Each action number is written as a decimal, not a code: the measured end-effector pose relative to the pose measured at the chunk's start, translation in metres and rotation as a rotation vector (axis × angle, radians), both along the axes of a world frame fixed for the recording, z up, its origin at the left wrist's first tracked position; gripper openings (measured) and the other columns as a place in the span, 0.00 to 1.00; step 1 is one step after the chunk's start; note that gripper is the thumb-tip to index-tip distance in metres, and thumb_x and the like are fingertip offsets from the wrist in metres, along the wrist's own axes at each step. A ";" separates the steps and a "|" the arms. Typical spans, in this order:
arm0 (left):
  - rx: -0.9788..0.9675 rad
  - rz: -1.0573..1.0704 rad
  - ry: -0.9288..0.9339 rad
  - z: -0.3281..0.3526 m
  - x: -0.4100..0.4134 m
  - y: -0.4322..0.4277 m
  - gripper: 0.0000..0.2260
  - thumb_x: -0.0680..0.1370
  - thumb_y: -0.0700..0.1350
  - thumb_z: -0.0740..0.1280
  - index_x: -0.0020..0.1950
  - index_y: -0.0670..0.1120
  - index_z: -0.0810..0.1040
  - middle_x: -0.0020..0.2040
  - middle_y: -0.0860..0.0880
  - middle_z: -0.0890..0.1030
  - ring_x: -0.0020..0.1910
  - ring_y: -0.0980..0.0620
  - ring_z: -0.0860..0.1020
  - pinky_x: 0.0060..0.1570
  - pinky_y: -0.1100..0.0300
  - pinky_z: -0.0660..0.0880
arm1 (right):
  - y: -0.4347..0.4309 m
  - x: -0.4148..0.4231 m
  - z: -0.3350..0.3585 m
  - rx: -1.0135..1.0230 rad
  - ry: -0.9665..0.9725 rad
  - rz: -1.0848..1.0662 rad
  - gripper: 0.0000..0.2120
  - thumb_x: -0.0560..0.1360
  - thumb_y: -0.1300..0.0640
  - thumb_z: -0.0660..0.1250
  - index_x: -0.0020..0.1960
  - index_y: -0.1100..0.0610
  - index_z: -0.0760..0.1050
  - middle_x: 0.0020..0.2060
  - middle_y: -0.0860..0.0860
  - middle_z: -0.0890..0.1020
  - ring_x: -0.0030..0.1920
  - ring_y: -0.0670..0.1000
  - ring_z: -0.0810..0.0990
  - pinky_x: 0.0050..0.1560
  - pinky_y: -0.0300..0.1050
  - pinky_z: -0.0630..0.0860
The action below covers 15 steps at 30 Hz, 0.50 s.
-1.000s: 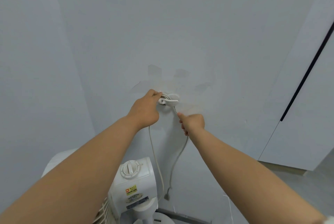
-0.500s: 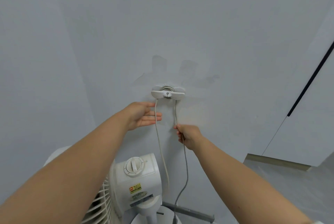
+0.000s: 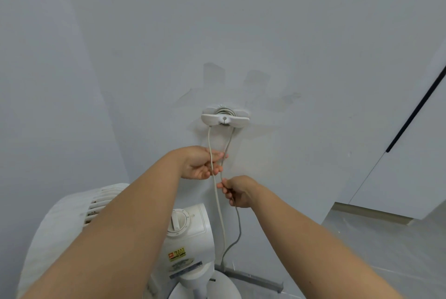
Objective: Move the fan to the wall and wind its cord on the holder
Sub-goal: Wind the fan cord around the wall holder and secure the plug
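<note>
- Fan (image 3: pixel 185 233): white, round dial on top, lower centre of frame, against the wall (image 3: pixel 289 33).
- Cord (image 3: pixel 209 141): pale, two strands hanging from the white holder (image 3: pixel 225 120) at centre.
- Yellow-and-red sticker (image 3: pixel 177 254) on the fan: writing too blurred to read.
- Left hand (image 3: pixel 202 163): fingers loosely extended, one strand across them.
- Right hand (image 3: pixel 237 191): pinches the other strand.

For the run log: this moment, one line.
white wall holder: partly wound; right hand: pinches pale grey cord; left hand: touches cord

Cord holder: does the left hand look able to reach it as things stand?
Probably yes. The left hand lies just below the holder, with only bare wall and the hanging cord between them; nothing blocks it.
</note>
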<state>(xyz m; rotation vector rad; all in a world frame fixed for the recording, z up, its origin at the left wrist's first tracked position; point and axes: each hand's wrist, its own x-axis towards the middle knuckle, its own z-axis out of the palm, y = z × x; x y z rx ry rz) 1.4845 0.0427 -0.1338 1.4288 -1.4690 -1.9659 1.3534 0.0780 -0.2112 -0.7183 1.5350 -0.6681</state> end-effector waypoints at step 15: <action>-0.598 0.299 -0.604 0.015 0.016 -0.019 0.24 0.81 0.53 0.56 0.30 0.42 0.75 0.32 0.45 0.80 0.44 0.43 0.79 0.49 0.56 0.73 | 0.019 -0.017 0.042 -0.742 0.817 -0.107 0.08 0.74 0.63 0.63 0.39 0.58 0.79 0.37 0.56 0.83 0.40 0.55 0.79 0.42 0.44 0.72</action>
